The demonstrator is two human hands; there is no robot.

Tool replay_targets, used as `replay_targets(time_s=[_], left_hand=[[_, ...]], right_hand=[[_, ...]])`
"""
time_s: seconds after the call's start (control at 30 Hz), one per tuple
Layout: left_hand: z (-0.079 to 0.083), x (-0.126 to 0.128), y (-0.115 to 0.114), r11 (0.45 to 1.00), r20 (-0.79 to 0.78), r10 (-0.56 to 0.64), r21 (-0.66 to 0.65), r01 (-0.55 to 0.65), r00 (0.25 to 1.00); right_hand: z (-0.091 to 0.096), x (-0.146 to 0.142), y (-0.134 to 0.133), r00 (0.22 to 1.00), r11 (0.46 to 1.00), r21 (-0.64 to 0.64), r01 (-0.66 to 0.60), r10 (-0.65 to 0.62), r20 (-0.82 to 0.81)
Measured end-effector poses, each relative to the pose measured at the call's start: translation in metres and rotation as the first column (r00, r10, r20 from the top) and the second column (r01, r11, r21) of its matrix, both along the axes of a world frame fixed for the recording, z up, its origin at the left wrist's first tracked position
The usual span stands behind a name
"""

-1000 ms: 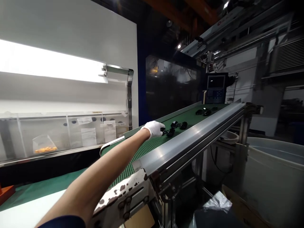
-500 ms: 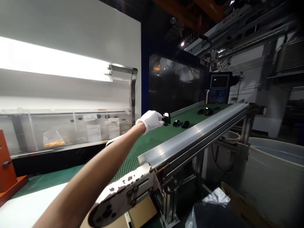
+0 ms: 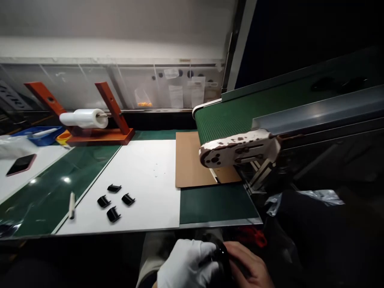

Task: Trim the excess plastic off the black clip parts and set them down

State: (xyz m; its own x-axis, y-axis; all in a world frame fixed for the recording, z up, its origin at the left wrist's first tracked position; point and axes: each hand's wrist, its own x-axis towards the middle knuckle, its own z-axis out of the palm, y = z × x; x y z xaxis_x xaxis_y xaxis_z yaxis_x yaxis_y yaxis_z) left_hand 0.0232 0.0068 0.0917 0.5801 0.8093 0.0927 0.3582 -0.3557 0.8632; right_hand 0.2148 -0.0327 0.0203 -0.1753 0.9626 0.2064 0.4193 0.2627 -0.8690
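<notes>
Left hand [image 3: 189, 263]: holding black part [image 3: 222, 255] | right hand [image 3: 250, 265]: holding its 3-o'clock side | four black pieces [image 3: 113, 215]: 10 o'clock from hands

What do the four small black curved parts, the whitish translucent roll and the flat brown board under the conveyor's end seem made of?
Four small black curved parts: likely moulded plastic, glossy; bright highlights and crisp outlines suggest it, but coated metal is possible.
Whitish translucent roll: probably plastic film, shiny; milky body, smooth sheen.
Flat brown board: looks like cardboard, matte; dull tan face.
</notes>
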Motion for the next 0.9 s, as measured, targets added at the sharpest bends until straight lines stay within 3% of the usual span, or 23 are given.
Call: replay_targets(time_s=[0.1, 0.2, 0.37, 0.47, 0.53, 0.6, 0.77, 0.9], left_hand=[[-0.01, -0.01, -0.003, 0.982, 0.03, -0.054, -0.182, 0.058, 0.998], [-0.018, -0.015, -0.001, 0.985, -0.039, -0.048, -0.168, 0.041, 0.998], [-0.03, -0.014, 0.007, 0.986, -0.101, -0.021, -0.166, 0.004, 0.995], [-0.033, -0.022, 0.013, 0.988, -0.08, 0.077, -0.13, -0.087, 0.994], [-0.036, -0.029, 0.018, 0.978, -0.066, 0.188, -0.081, -0.193, 0.98], [-0.039, -0.034, 0.022, 0.968, -0.093, 0.239, -0.058, -0.244, 0.967], [-0.038, -0.025, 0.032, 0.989, -0.078, 0.081, -0.118, -0.09, 0.994], [-0.027, -0.017, 0.042, 0.991, -0.17, 0.053, -0.115, -0.073, 0.984]], right_hand=[[0.004, -0.007, 0.001, 0.994, 0.994, 0.095, -0.059, 0.067, -0.082], [0.004, -0.014, 0.005, 0.992, 0.993, 0.099, -0.059, 0.07, -0.104], [-0.001, -0.016, 0.019, 0.987, 0.992, -0.052, -0.117, 0.111, -0.118], [-0.008, -0.014, 0.028, 0.973, 0.985, -0.163, 0.046, -0.081, -0.215], [-0.014, -0.014, 0.034, 0.899, 0.938, -0.272, 0.216, -0.3, -0.32], [-0.019, -0.016, 0.037, 0.815, 0.886, -0.354, 0.298, -0.429, -0.389], [-0.02, -0.025, 0.041, 0.809, 0.881, -0.392, 0.266, -0.425, -0.407], [-0.012, -0.031, 0.039, 0.832, 0.906, -0.374, 0.199, -0.358, -0.423]])
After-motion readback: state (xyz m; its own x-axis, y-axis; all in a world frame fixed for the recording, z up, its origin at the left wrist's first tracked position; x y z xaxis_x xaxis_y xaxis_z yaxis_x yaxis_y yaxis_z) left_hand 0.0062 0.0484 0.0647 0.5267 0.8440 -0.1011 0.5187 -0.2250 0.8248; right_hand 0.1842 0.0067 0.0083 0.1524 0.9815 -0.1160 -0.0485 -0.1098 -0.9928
